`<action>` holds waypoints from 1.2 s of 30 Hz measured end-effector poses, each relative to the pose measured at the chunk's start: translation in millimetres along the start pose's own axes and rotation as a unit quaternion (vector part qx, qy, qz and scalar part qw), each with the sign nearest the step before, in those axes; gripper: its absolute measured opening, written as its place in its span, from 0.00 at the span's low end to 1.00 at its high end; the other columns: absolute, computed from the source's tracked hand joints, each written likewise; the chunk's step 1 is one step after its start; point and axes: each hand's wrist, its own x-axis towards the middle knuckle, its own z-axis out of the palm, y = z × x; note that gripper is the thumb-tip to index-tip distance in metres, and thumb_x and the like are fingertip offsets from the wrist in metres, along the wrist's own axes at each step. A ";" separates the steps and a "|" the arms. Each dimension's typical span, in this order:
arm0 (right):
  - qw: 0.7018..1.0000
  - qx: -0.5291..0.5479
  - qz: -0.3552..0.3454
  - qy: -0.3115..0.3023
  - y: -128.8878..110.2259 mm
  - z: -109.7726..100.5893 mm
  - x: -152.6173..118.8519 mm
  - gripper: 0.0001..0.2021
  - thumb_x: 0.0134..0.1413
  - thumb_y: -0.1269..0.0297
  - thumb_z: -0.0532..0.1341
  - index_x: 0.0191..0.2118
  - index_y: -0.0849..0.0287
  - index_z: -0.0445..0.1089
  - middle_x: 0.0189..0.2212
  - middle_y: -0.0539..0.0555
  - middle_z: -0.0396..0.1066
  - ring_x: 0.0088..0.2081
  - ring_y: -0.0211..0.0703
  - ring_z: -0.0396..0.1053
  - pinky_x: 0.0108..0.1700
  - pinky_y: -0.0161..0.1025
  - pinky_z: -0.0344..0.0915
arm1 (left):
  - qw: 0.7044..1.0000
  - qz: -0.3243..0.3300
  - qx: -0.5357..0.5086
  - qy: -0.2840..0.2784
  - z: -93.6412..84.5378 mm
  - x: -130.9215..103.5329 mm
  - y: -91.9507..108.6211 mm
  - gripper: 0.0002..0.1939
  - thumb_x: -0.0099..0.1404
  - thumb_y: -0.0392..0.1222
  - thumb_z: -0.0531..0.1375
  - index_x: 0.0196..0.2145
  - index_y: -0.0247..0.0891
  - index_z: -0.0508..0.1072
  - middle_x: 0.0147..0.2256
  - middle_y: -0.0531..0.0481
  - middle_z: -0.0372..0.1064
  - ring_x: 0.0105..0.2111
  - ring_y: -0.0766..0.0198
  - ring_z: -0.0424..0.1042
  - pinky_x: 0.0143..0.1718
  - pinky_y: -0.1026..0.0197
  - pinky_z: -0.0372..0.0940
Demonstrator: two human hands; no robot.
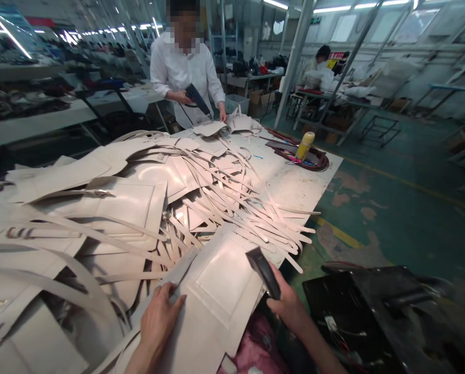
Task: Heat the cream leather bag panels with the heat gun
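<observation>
While pinned flat, pale leather panel [216, 291] shows a raised rectangle.

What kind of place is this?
Probably a factory workshop, perhaps for leather goods. The table is heaped with cut pale panels and strips; the right hand holds a dark tool, and more workbenches stand behind.

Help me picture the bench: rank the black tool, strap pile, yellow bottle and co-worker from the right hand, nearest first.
1. Black tool, held in the right hand.
2. Strap pile, ahead, mid-table.
3. Yellow bottle, far right edge.
4. Co-worker, far end.
</observation>
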 end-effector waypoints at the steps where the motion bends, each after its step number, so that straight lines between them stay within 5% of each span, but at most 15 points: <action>1: 0.999 0.035 0.030 -0.009 7.5 -12.1 -5.1 0.41 0.37 0.76 0.52 0.61 0.47 0.42 0.26 0.45 0.68 0.22 0.39 0.67 0.24 0.34 0.65 | 1.000 -0.004 -0.005 0.021 0.3 -3.3 -0.6 0.18 0.56 0.53 0.50 0.41 0.41 0.63 0.45 0.45 0.62 0.39 0.54 0.68 0.34 0.56 0.62; 6: 0.988 0.115 0.095 -0.039 37.3 -29.3 -2.2 0.42 0.36 0.73 0.55 0.61 0.53 0.41 0.13 0.41 0.63 0.13 0.37 0.60 0.15 0.31 0.59 | 0.996 -0.017 -0.035 0.083 -1.3 -13.1 -4.3 0.24 0.57 0.56 0.51 0.46 0.38 0.58 0.44 0.41 0.61 0.42 0.54 0.67 0.36 0.57 0.63; 11: 0.994 0.075 0.074 0.012 40.7 -19.1 37.4 0.42 0.40 0.69 0.56 0.62 0.50 0.38 0.17 0.42 0.65 0.16 0.38 0.63 0.17 0.33 0.61 | 0.995 -0.042 -0.072 -0.051 -7.6 4.4 -7.1 0.18 0.51 0.56 0.56 0.30 0.38 0.64 0.25 0.50 0.66 0.29 0.57 0.68 0.30 0.60 0.59; 16: 0.999 -0.002 0.038 0.034 26.4 -16.4 67.1 0.41 0.39 0.69 0.58 0.62 0.50 0.42 0.14 0.40 0.62 0.14 0.38 0.61 0.17 0.35 0.61 | 0.986 -0.037 -0.090 -0.133 -14.7 16.7 -15.1 0.19 0.43 0.55 0.62 0.26 0.38 0.67 0.25 0.51 0.67 0.29 0.58 0.67 0.28 0.62 0.57; 19: 0.998 -0.035 0.018 0.055 20.5 -16.5 56.5 0.41 0.40 0.68 0.58 0.62 0.53 0.43 0.14 0.40 0.62 0.15 0.39 0.62 0.20 0.35 0.63 | 0.992 -0.020 -0.043 -0.120 -13.1 8.5 -17.8 0.22 0.40 0.52 0.65 0.32 0.38 0.68 0.32 0.49 0.69 0.33 0.57 0.68 0.31 0.61 0.58; 22: 0.997 -0.055 -0.012 0.061 20.6 -21.3 28.4 0.41 0.41 0.66 0.57 0.63 0.53 0.41 0.29 0.48 0.71 0.27 0.43 0.70 0.29 0.37 0.68 | 0.996 -0.028 -0.029 -0.085 -6.6 -3.3 -20.8 0.22 0.44 0.47 0.62 0.37 0.38 0.66 0.34 0.46 0.70 0.34 0.56 0.69 0.33 0.61 0.59; 26: 0.991 -0.119 -0.049 -0.036 25.9 -29.5 -11.7 0.39 0.40 0.70 0.55 0.62 0.52 0.44 0.55 0.53 0.62 0.52 0.49 0.63 0.51 0.41 0.62 | 0.992 -0.041 -0.044 -0.107 -1.4 -10.1 -26.6 0.18 0.46 0.46 0.61 0.35 0.37 0.69 0.32 0.46 0.70 0.34 0.54 0.70 0.33 0.60 0.59; 32: 0.964 -0.101 -0.060 -0.239 17.0 -11.5 -43.8 0.39 0.36 0.74 0.54 0.60 0.56 0.50 0.59 0.54 0.56 0.60 0.50 0.52 0.60 0.47 0.52 | 0.991 -0.021 -0.075 -0.109 -1.2 -15.2 -30.1 0.17 0.48 0.46 0.60 0.37 0.38 0.69 0.33 0.49 0.71 0.36 0.56 0.70 0.35 0.61 0.60; 36: 0.949 -0.084 -0.072 -0.297 2.3 13.6 -44.6 0.39 0.34 0.75 0.55 0.60 0.56 0.53 0.55 0.55 0.62 0.55 0.53 0.60 0.56 0.46 0.58 | 0.993 -0.013 -0.107 -0.057 6.6 -25.9 -33.0 0.18 0.49 0.45 0.60 0.39 0.39 0.68 0.36 0.48 0.71 0.37 0.55 0.69 0.37 0.59 0.60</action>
